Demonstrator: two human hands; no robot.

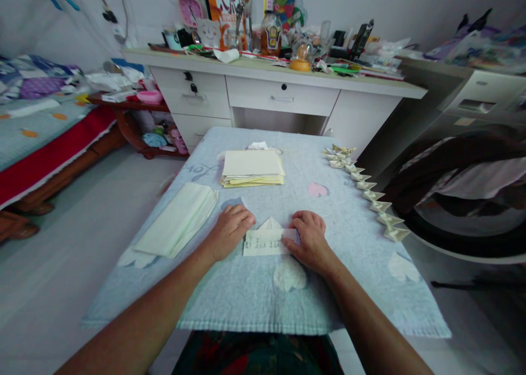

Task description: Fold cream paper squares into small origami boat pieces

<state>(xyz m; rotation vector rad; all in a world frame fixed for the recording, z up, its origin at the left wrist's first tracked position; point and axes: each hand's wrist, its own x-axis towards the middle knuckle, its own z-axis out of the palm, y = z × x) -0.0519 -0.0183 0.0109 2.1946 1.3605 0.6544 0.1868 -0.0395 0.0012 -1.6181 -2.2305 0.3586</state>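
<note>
A partly folded sheet of paper [263,247] lies before me, with a pointed triangle at its top and a flat strip with faint writing below. My left hand [230,229] has its fingers curled together at the upper left edge of this paper. On the opposite side, my right hand [310,239] grips the right end, thumb on top of the strip and fingers bent behind it. A stack of cream and yellow paper [252,166] sits farther back. To the left lies a pile of longer pale green sheets [176,220]. Boat-like folded papers [377,205] form a row along the right side.
A blue patterned cloth [263,304] covers the table. Behind it stands a white desk [283,95] crowded with jars, a pink clock [190,11] and papers. A washing machine [464,145] with clothes in its door is at right, a bed [53,139] at left.
</note>
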